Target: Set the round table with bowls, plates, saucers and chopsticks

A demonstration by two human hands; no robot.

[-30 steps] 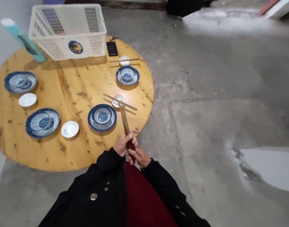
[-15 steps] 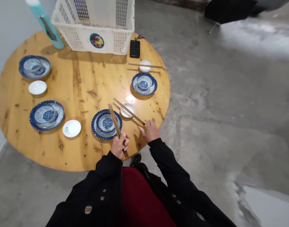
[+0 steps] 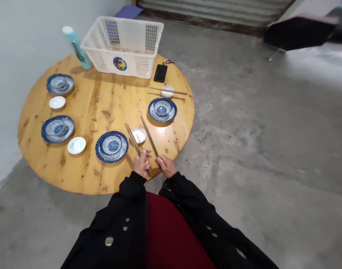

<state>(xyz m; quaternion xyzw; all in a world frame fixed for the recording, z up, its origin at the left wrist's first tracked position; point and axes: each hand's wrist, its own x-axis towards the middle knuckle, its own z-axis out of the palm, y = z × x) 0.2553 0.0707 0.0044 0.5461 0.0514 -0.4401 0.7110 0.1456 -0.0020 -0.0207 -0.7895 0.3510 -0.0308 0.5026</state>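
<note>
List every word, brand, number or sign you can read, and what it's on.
No readable text anywhere.
Round multicoloured sticker on the white rectangular plastic basket: any lettering is too small to read.
Turquoise cylinder: no lettering discernible.
Slim brown chopsticks in the left hand: none visible.

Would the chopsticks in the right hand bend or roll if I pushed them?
The chopsticks in the right hand are probably stiff: they stick out straight, with no droop. They're likely light, being so thin. On the wooden table, they might roll or slide a little, being slim, but I can't tell if they're round.
</note>
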